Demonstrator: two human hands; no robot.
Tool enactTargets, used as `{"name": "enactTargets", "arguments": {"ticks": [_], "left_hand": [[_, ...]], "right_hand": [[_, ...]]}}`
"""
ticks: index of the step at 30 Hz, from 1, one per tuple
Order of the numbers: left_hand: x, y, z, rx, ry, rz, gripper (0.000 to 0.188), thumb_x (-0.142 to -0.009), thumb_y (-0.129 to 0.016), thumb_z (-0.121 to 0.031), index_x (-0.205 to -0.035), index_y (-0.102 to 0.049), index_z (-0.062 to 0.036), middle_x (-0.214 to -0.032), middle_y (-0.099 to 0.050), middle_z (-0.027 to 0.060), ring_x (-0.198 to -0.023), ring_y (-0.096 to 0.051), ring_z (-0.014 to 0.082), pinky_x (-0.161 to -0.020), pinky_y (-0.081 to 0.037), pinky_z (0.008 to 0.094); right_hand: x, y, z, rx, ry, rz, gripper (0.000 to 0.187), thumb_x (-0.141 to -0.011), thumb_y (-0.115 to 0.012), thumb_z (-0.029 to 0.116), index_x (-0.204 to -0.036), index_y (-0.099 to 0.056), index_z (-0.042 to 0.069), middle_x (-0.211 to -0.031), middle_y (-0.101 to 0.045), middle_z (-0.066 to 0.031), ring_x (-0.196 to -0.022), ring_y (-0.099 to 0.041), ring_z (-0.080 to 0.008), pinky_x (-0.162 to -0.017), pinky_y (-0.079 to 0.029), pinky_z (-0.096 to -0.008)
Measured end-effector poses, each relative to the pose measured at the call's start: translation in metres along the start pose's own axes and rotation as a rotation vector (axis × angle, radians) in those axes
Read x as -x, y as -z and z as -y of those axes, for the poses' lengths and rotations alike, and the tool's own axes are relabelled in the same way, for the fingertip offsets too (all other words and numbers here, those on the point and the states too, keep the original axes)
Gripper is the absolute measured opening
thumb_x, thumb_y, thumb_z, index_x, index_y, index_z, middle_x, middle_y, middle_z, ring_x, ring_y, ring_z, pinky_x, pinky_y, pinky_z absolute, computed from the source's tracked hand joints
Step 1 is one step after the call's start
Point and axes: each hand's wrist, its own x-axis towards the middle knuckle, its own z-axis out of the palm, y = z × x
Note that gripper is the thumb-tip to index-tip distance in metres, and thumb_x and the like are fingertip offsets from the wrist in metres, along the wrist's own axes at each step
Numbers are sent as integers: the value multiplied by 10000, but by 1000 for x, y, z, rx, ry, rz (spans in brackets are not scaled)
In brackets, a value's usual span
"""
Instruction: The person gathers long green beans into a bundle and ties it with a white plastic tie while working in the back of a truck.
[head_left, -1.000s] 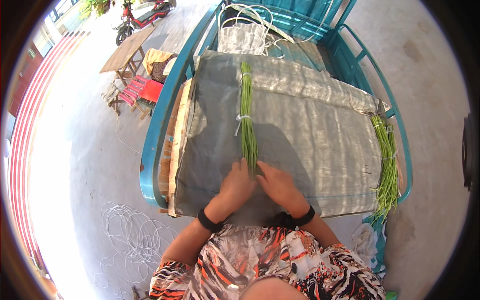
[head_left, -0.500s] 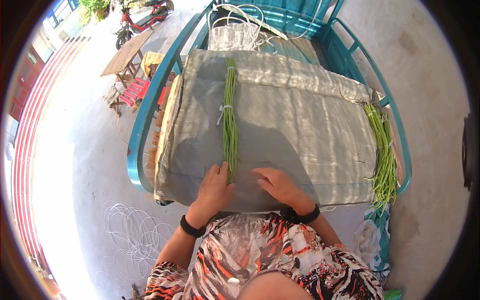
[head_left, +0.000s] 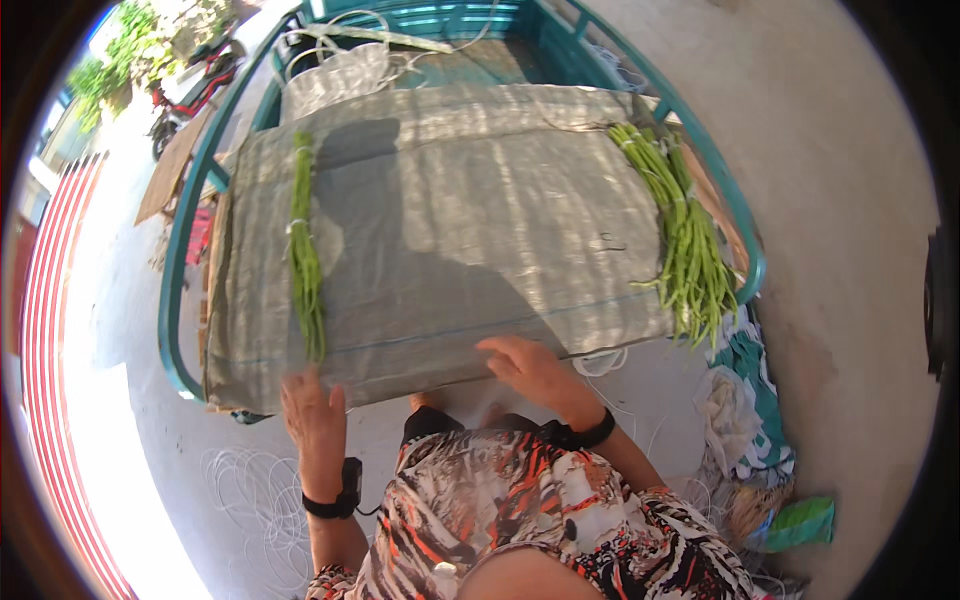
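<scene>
A bundle of long green beans [head_left: 302,240], tied with white bands, lies lengthwise on the left side of a grey woven sheet [head_left: 450,240]. Just below its near end is my left hand [head_left: 316,425], empty, with fingers stretched and slightly blurred. My right hand [head_left: 535,375] hovers by the sheet's near edge, fingers apart and nothing held. Several more tied green bean bundles [head_left: 685,235] rest together at the sheet's right end, their loose tips fanning over its near corner.
Teal rails of a cart [head_left: 178,270] flank the sheet on both sides. Coiled white cord [head_left: 255,510] lies on the floor at left. Crumpled cloth and sacks [head_left: 740,410] sit at lower right. A wooden table [head_left: 175,170] and a red scooter [head_left: 205,75] stand far left.
My left hand has come off the near end of the left bean bundle and drawn back toward me. My view has swung right, so the cart appears farther left.
</scene>
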Motion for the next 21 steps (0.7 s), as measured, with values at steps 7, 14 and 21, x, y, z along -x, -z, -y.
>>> {"name": "enactTargets", "arguments": {"ticks": [7, 14, 21], "left_hand": [[-58, 19, -72, 732, -89, 451, 363, -830, -616, -111, -1175, -546, -24, -814, -591, 38, -683, -555, 115, -630, -455, 248], [-129, 4, -115, 1160, 45, 872, 313, -919, -521, -199, -1180, -540, -27, -862, -597, 5, -739, -563, 89, -690, -470, 229], [-154, -87, -97, 1543, 205, 1024, 305, -913, -540, -204, -1169, -544, -38, -887, -601, 15, -722, -578, 108, -664, -475, 235]], "right_hand": [[19, 31, -5, 4, -33, -128, 257, -872, -546, 129, -1117, -589, 64, -950, -635, -145, -842, -618, -245, -741, -479, -325], [3, 137, -52, 529, -154, -567, 299, -810, -577, 125, -1101, -574, 58, -1114, -546, -158, -1053, -512, -328, -883, -430, -422], [-47, 229, -99, 781, -378, -735, 486, -787, -595, 124, -1249, -469, 46, -1246, -483, -183, -1162, -438, -366, -979, -366, -425]]}}
